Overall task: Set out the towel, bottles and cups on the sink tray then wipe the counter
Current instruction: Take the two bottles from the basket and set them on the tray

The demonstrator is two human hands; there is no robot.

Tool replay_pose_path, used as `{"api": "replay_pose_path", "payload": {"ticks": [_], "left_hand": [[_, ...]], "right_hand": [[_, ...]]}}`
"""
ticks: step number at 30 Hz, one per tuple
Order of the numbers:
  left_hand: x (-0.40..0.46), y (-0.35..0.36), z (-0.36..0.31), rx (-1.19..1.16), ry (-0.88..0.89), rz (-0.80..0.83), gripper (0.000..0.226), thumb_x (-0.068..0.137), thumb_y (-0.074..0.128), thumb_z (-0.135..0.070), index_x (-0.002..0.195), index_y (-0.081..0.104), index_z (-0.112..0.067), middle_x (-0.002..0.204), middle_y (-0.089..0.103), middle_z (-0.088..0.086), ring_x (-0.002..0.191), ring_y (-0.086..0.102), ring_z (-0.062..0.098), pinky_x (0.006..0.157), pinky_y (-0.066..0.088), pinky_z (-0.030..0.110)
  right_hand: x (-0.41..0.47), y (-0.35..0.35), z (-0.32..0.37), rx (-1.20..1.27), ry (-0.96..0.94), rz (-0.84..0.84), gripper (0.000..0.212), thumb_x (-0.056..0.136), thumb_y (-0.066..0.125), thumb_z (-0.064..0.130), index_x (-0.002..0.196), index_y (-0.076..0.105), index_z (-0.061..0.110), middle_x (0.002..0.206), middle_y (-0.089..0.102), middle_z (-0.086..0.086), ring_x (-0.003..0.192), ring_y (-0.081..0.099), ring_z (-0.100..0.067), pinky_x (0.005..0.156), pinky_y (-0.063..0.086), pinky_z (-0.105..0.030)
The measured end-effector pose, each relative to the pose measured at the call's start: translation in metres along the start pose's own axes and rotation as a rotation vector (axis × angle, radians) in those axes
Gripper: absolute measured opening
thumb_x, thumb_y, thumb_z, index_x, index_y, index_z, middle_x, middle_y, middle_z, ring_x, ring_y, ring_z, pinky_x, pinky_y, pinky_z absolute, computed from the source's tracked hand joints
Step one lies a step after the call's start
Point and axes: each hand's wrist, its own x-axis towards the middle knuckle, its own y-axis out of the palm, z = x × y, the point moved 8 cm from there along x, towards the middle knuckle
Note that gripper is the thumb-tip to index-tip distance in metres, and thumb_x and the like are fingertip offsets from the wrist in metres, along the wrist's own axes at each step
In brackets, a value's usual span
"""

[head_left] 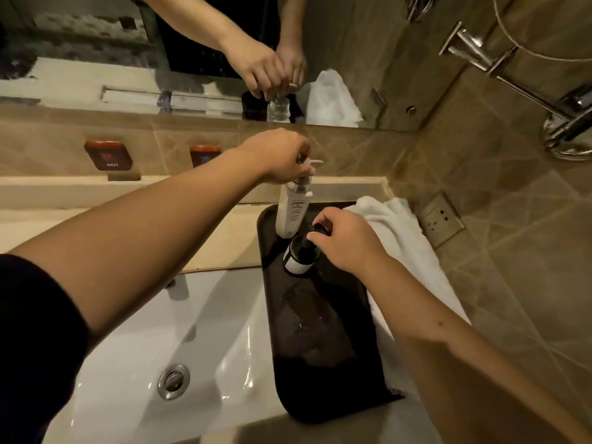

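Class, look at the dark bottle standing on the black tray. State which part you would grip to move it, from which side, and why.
Grip the dark bottle at its narrow neck and cap, coming from above, as the right hand does. It stands upright on the black tray, the white pump bottle crowds its far side, and the towel lies to the right, so the top is probably the freest approach.

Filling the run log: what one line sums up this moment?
left hand: grips white pump bottle | right hand: grips dark bottle | both on black tray

Left hand [282,157] grips white pump bottle [292,211] top, right hand [342,240] grips dark bottle [299,256] cap; both upright on black tray [320,341]. White towel [403,232] at tray's 3 o'clock.
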Motion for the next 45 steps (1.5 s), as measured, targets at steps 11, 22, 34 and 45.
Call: {"api": "replay_pose_path", "payload": {"ticks": [11,22,34,45], "left_hand": [[0.023,0.020,0.005,-0.057,0.045,0.082,0.045,0.091,0.063,-0.051,0.120,0.064,-0.017,0.110,0.069,0.006,0.095,0.062,0.026,0.078,0.052,0.039],[0.025,0.034,0.007,-0.122,0.010,0.083,0.042,0.091,0.062,-0.052,0.111,0.065,-0.015,0.102,0.069,0.005,0.093,0.064,0.027,0.078,0.053,0.040],[-0.017,0.031,0.024,-0.141,-0.076,0.058,0.049,0.089,0.061,-0.059,0.118,0.063,-0.021,0.098,0.068,0.000,0.096,0.063,0.023,0.081,0.053,0.039],[-0.150,0.025,-0.033,-0.100,-0.011,0.258,0.026,0.089,0.066,-0.051,0.107,0.062,-0.032,0.104,0.065,-0.008,0.090,0.060,0.011,0.065,0.044,0.027]], "right_hand": [[0.033,0.008,-0.005,0.000,0.048,-0.009,0.015,0.091,0.070,0.036,0.100,0.062,0.027,0.089,0.058,0.008,0.084,0.056,-0.018,0.068,0.040,-0.029],[0.030,0.012,-0.011,0.046,0.066,-0.036,0.013,0.091,0.070,0.033,0.100,0.063,0.028,0.092,0.065,0.007,0.084,0.060,-0.017,0.067,0.043,-0.028],[0.015,0.013,-0.018,0.129,0.141,-0.028,0.046,0.092,0.069,0.034,0.135,0.055,0.025,0.119,0.068,0.002,0.102,0.063,-0.019,0.074,0.047,-0.027],[-0.094,-0.033,-0.027,-0.062,0.145,-0.095,0.038,0.095,0.063,0.044,0.128,0.057,0.025,0.108,0.069,0.002,0.094,0.065,-0.018,0.071,0.048,-0.029]]}}
